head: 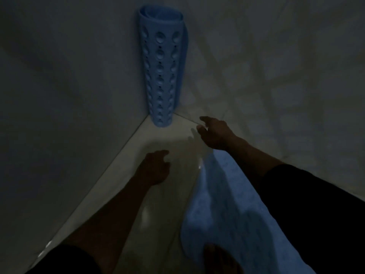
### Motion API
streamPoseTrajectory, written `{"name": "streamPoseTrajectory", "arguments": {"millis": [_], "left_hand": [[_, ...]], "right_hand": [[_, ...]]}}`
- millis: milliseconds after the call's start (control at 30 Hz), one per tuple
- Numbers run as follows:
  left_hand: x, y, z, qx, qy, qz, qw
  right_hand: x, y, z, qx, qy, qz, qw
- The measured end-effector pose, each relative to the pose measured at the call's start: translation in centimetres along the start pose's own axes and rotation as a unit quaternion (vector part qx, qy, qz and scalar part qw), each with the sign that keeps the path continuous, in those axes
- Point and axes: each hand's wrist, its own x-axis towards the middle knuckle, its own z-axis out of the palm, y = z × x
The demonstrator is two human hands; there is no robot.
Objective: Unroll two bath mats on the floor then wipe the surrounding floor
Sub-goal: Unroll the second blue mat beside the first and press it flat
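A rolled blue bath mat (162, 66) with rows of suction cups and small holes stands upright in the corner where two walls meet. A second light blue mat (233, 210) lies flat on the floor at the lower right. My right hand (214, 133) reaches toward the base of the roll, fingers apart and holding nothing, a short way from it. My left hand (156, 168) hovers lower over the bare floor, its fingers loosely curled and empty. The scene is dim.
Pale walls (69, 86) close in on the left and right and meet at the corner. The light tiled floor (158, 204) forms a narrow wedge between them. A bare foot (219, 260) stands on the flat mat's near edge.
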Motion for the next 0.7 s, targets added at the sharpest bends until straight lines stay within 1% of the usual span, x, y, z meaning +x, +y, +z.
{"name": "streamPoseTrajectory", "arguments": {"millis": [67, 133, 200, 267, 333, 433, 500, 600, 700], "left_hand": [[1.5, -0.2, -2.9, -0.014, 0.060, -0.011, 0.998], [3.3, 0.0, -5.5, -0.021, 0.125, -0.004, 0.992], [4.9, 0.9, -7.8, -0.031, 0.168, 0.004, 0.985], [6.6, 2.0, -9.7, -0.051, 0.190, 0.007, 0.980], [8.7, 2.9, -11.3, -0.089, 0.228, 0.035, 0.969], [12.0, 3.7, -13.5, -0.166, 0.269, 0.056, 0.947], [13.6, 4.1, -14.1, -0.187, 0.288, 0.080, 0.936], [14.7, 4.5, -14.2, -0.214, 0.319, 0.111, 0.917], [14.9, 4.0, -14.1, -0.232, 0.325, 0.108, 0.911]], "right_hand": [[2.3, -1.5, -0.6, 0.027, 0.014, -0.014, 0.999], [4.5, -2.7, -1.4, 0.074, 0.027, -0.007, 0.997], [6.5, -3.6, -2.4, 0.109, 0.047, -0.005, 0.993], [8.4, -4.1, -3.1, 0.131, 0.072, -0.009, 0.989], [10.0, -4.4, -3.4, 0.163, 0.087, -0.001, 0.983], [11.8, -4.9, -2.5, 0.208, 0.083, -0.003, 0.975], [12.8, -5.7, -1.4, 0.249, 0.085, -0.009, 0.965], [14.2, -6.4, 0.6, 0.291, 0.137, -0.025, 0.947], [15.1, -6.3, 1.9, 0.304, 0.180, -0.033, 0.935]]}}
